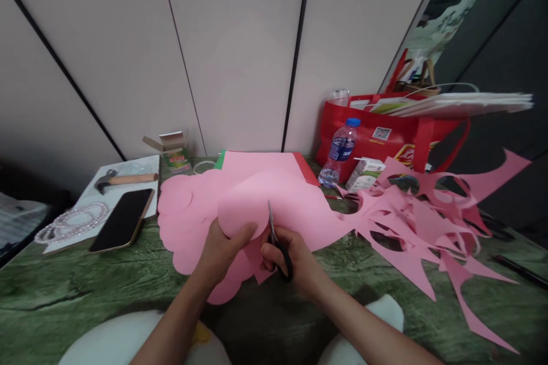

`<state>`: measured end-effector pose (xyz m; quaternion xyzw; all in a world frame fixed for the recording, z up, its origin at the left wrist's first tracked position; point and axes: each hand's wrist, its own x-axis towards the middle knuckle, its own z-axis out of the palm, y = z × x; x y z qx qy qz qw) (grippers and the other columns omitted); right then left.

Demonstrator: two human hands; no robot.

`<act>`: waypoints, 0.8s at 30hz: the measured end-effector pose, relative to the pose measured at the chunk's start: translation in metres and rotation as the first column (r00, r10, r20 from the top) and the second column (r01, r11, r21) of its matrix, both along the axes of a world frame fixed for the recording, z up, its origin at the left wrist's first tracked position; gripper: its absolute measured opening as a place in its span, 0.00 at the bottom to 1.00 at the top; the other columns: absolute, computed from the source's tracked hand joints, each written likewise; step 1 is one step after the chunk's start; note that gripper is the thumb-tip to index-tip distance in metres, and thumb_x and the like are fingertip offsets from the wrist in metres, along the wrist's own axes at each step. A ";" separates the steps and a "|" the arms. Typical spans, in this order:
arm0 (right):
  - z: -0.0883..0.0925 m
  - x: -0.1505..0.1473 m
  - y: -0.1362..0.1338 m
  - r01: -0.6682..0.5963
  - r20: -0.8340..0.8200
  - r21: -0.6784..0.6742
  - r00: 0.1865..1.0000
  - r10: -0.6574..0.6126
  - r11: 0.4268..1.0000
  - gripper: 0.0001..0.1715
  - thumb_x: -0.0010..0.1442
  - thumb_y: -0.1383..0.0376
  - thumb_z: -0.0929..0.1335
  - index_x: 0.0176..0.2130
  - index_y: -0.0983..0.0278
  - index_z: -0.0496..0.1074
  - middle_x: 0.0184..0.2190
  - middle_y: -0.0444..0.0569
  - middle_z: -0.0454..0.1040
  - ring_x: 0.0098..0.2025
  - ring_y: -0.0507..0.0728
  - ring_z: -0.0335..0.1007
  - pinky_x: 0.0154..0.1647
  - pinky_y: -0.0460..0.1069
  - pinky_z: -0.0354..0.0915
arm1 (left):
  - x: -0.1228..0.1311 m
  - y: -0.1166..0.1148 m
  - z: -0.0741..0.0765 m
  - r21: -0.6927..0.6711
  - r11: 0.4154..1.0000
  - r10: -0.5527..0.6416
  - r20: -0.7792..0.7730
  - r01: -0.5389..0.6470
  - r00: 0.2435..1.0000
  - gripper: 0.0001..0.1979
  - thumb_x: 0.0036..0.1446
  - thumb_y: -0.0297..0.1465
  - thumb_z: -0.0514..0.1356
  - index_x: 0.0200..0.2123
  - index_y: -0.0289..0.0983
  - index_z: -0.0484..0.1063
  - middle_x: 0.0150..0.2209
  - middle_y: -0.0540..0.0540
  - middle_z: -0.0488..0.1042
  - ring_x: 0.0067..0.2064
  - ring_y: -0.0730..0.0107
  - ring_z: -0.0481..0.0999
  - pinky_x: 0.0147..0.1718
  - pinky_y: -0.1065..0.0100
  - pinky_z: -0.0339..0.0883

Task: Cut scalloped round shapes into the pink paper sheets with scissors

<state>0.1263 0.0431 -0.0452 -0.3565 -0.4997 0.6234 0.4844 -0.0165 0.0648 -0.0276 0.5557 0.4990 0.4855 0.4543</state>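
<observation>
On the far left, a claw hammer with a wooden handle [132,179] and a flat phone with black screen [123,221] lie apart from the work. Next, on the green marbled table [43,291], spreads a pile of round pink paper discs [175,199], which I take as the finished part. In the middle, the left hand [222,248] is closed in a pinch on a curved pink paper sheet [244,205], thumb on top. The right hand [297,254] curls its fingers around black-handled metal scissors [273,225], with the blades at this sheet; its cutting, I judge, is not complete. Behind, flat pink paper [263,161] seems still uncut. To the right lie tangled pink paper offcuts [428,225] with rounded holes.

The discs overlap, so I cannot count them. The left fingers beneath the sheet are hidden, and whether this sheet joins the offcuts is hard to tell.
</observation>
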 end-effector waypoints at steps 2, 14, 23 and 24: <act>-0.001 0.000 0.000 -0.002 -0.006 -0.009 1.000 0.001 1.000 0.11 0.48 0.62 0.69 0.23 0.64 0.63 0.14 0.38 0.62 0.18 0.49 0.58 0.21 0.45 0.56 | 0.000 0.001 -0.001 0.001 1.000 -0.013 0.016 0.013 1.000 0.10 0.47 0.34 0.63 0.30 0.33 0.72 0.27 0.48 0.75 0.27 0.70 0.70 0.25 0.70 0.66; -0.006 0.000 0.000 0.003 -0.047 -0.023 0.999 -0.004 1.000 0.12 0.49 0.60 0.69 0.22 0.64 0.63 0.14 0.37 0.61 0.17 0.49 0.59 0.21 0.45 0.59 | 0.002 -0.001 0.003 -0.031 0.999 0.029 0.024 -0.028 0.999 0.11 0.45 0.34 0.63 0.30 0.32 0.71 0.26 0.49 0.74 0.26 0.71 0.69 0.24 0.71 0.64; -0.006 -0.001 -0.001 0.009 -0.065 -0.060 0.998 -0.013 0.998 0.11 0.48 0.61 0.69 0.23 0.63 0.63 0.14 0.37 0.61 0.17 0.49 0.59 0.20 0.45 0.58 | 0.002 0.000 0.003 -0.040 0.997 0.064 0.036 -0.062 0.997 0.10 0.44 0.34 0.63 0.24 0.33 0.67 0.19 0.54 0.67 0.22 0.75 0.63 0.20 0.72 0.60; -0.007 -0.001 0.000 0.008 -0.066 -0.062 0.998 -0.012 0.998 0.11 0.48 0.61 0.69 0.23 0.63 0.63 0.14 0.37 0.61 0.17 0.49 0.59 0.19 0.45 0.58 | 0.002 0.000 0.003 -0.040 0.998 0.059 0.050 -0.057 0.997 0.10 0.44 0.34 0.63 0.24 0.33 0.67 0.19 0.54 0.66 0.21 0.76 0.62 0.20 0.72 0.59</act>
